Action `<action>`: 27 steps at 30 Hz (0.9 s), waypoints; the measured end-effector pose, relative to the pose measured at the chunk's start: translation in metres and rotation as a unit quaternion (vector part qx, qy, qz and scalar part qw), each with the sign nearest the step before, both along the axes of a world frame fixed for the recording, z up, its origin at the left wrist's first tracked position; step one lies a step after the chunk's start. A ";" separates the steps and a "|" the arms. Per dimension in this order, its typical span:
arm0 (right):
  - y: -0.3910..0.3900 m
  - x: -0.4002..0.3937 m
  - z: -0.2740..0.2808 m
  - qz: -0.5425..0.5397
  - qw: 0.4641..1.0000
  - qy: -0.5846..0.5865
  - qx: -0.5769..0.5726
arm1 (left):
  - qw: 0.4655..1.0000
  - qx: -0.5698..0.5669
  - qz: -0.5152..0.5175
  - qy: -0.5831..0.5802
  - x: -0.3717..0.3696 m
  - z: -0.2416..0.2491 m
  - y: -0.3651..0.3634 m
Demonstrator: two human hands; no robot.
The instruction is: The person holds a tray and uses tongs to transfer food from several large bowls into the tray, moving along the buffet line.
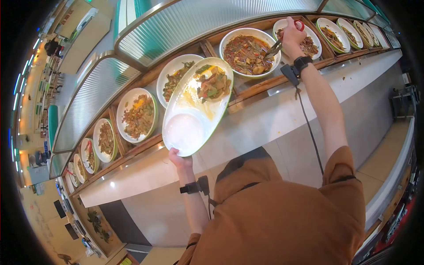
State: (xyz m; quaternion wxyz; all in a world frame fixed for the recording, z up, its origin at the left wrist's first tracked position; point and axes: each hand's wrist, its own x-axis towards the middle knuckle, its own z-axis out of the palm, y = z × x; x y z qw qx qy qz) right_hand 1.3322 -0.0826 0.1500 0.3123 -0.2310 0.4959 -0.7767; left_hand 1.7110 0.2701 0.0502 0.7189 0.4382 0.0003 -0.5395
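Observation:
My left hand (180, 161) grips the near rim of a white oval plate (184, 126) with a green edge, tilted over the counter front. Stir-fried food with green pieces and orange sauce lies on its far half; the near half has a round hollow. My right hand (291, 39) is closed around tongs (273, 49) with a red looped handle. Their dark tips reach into the right side of a white bowl (277, 62) of reddish-brown stew. Behind my right hand is a dish of browned food (310, 47), partly covered by the hand.
More filled dishes, such as a plate of diced food (138, 115) and a plate at right (332, 37), line the wooden-framed counter (260, 84). A ribbed glass guard (194, 28) stands behind them. Black cables (311, 128) hang from devices at both wrists.

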 end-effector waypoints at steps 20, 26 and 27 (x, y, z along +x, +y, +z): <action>0.017 0.092 0.047 0.187 0.962 -0.197 0.005 | 0.999 -0.043 0.030 -0.014 -0.014 0.008 0.000; 0.037 0.138 0.040 0.228 0.957 -0.176 0.031 | 0.999 -0.036 0.027 -0.014 -0.011 0.005 0.001; 0.038 0.141 0.035 0.240 0.955 -0.169 0.035 | 0.999 -0.035 0.027 -0.018 -0.010 0.003 0.001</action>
